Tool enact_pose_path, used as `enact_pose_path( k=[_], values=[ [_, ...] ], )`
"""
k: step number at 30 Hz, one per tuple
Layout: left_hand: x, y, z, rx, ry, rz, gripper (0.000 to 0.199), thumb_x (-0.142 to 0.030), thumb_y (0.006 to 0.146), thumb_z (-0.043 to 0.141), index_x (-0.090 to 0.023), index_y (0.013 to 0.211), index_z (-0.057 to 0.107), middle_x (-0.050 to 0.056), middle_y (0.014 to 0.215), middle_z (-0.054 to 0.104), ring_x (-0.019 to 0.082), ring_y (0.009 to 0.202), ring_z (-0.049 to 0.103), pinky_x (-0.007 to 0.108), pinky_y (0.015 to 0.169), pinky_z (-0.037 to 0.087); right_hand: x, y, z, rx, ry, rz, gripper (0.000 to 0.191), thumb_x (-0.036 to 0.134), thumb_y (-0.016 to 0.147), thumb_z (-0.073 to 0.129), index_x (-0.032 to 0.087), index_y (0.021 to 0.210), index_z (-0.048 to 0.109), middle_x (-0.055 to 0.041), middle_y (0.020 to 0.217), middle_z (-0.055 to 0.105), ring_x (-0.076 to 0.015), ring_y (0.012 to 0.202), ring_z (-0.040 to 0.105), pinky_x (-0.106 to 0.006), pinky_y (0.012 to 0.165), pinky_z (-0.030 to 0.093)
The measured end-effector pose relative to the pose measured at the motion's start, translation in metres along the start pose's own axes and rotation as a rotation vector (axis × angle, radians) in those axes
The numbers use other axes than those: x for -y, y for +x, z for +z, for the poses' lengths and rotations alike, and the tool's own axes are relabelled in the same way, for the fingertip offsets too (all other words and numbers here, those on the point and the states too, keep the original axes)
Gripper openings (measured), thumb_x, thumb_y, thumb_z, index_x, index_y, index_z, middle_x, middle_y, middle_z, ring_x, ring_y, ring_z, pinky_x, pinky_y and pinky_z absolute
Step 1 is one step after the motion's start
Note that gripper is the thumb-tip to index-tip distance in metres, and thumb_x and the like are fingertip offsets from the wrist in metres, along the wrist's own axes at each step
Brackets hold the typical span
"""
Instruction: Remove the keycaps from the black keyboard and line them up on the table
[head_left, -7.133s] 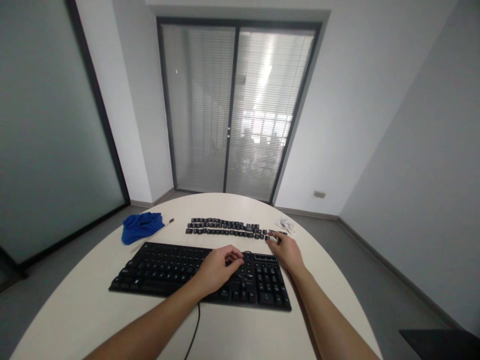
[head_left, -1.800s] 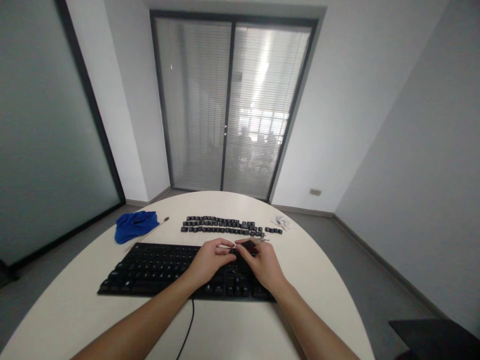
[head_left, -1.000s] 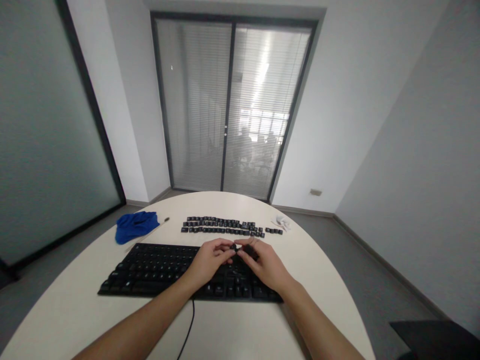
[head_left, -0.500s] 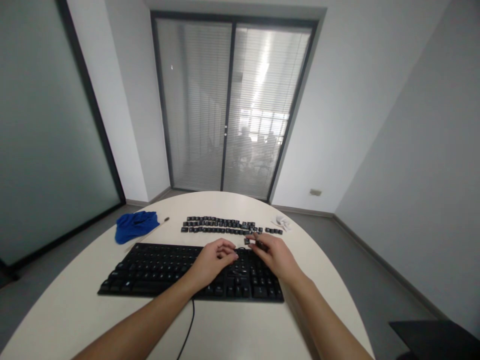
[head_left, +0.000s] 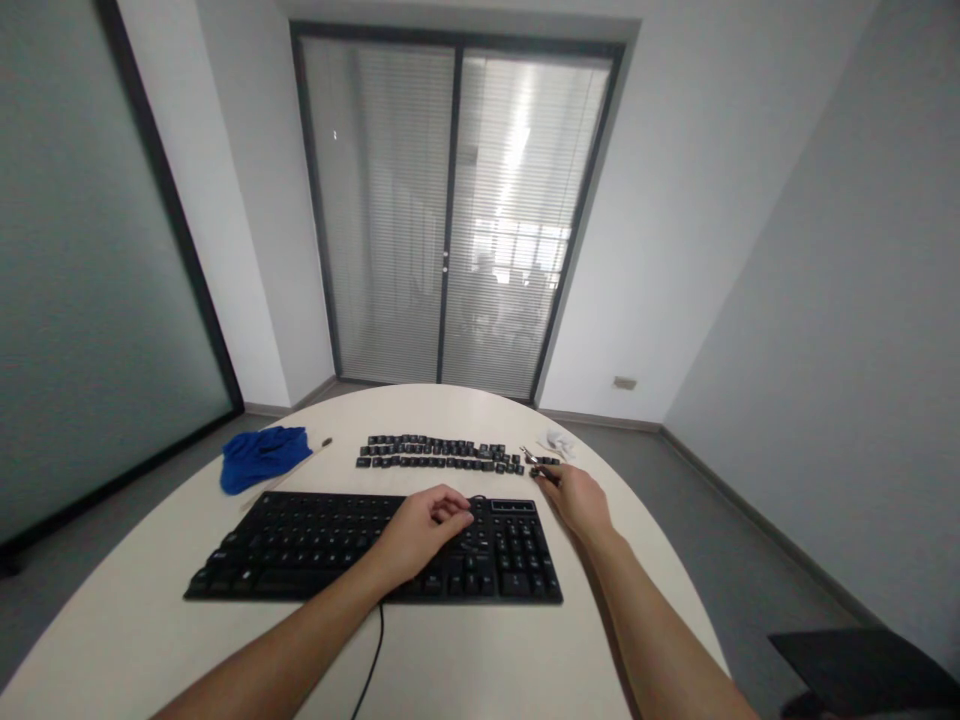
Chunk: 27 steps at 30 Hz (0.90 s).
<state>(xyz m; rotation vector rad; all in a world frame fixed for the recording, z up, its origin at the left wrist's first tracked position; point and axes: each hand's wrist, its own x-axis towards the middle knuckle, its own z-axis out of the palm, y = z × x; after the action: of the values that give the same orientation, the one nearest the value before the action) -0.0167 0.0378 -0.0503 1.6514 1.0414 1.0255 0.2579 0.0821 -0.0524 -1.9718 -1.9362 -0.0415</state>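
A black keyboard [head_left: 330,545] lies across the table in front of me. My left hand [head_left: 435,520] rests over its right middle part, fingers loosely curled, thumb apart from them, with nothing visible between. Past the keyboard's back right corner, my right hand [head_left: 576,497] pinches a slim metal tool [head_left: 529,456] whose forked tip points away to the left. Just by those fingertips lies a small black keycap [head_left: 534,472]; whether the fingers touch it I cannot tell. Loose black keycaps [head_left: 427,462] stand in several rows behind the keyboard, their right end beside my right hand.
On the left lie a blue cloth [head_left: 264,458] and a thin stick-like brush [head_left: 306,462] with a dark tip. A crumpled white tissue [head_left: 556,442] sits at the back right. The keyboard cable [head_left: 369,665] runs toward me over the round table [head_left: 480,670]. A dark chair [head_left: 862,665] stands lower right.
My right hand has moved right, off the keyboard's back edge to the right end of the keycap rows, taking along what it held. The left hand stays nearly still.
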Motion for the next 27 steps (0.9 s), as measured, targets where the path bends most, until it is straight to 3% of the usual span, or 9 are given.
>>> enact_pose_path(
  k=[10,16,22,25,27],
  values=[
    [0.001,-0.002,0.002,0.004,0.021,-0.013,0.021,-0.033,0.077,0.067,-0.016,0.089,0.066,0.003,0.078,0.066,0.017,0.074,0.060,0.028,0.067,0.045,-0.002,0.003,0.005,-0.003,0.022,0.001,0.033,0.042,0.090,0.053,0.034,0.118,0.068,-0.0043,0.106,0.074,-0.0255,0.095,0.068,-0.029,0.071,0.044],
    [-0.001,-0.002,0.003,0.009,0.034,0.006,0.019,-0.033,0.078,0.066,-0.017,0.089,0.066,0.003,0.079,0.067,0.017,0.074,0.060,0.028,0.069,0.047,-0.001,0.001,0.001,-0.008,0.059,0.007,0.031,0.044,0.091,0.051,0.028,0.105,0.074,-0.0048,0.097,0.076,-0.0244,0.090,0.069,-0.027,0.066,0.043],
    [-0.005,-0.005,0.002,0.028,0.123,0.006,0.018,-0.033,0.082,0.063,-0.018,0.091,0.066,0.003,0.081,0.069,0.018,0.074,0.062,0.028,0.068,0.048,0.000,0.001,0.003,-0.032,0.094,0.004,0.032,0.043,0.091,0.051,0.028,0.109,0.073,-0.0064,0.100,0.075,-0.0264,0.092,0.068,-0.030,0.070,0.045],
    [-0.014,-0.013,0.001,0.091,0.301,0.103,0.021,-0.032,0.083,0.063,-0.021,0.100,0.067,0.004,0.090,0.071,0.019,0.080,0.064,0.030,0.072,0.050,0.001,0.003,0.001,-0.082,0.148,0.018,0.034,0.045,0.091,0.051,0.026,0.110,0.072,-0.0075,0.103,0.074,-0.0265,0.093,0.067,-0.031,0.072,0.046],
    [-0.021,-0.019,0.000,0.161,0.468,0.295,0.030,-0.030,0.081,0.067,-0.024,0.111,0.066,0.005,0.110,0.069,0.022,0.100,0.062,0.035,0.090,0.047,0.003,0.003,-0.005,-0.144,0.217,0.017,0.039,0.048,0.092,0.047,0.023,0.108,0.072,-0.0094,0.102,0.074,-0.0259,0.090,0.067,-0.031,0.074,0.046]
  ],
)
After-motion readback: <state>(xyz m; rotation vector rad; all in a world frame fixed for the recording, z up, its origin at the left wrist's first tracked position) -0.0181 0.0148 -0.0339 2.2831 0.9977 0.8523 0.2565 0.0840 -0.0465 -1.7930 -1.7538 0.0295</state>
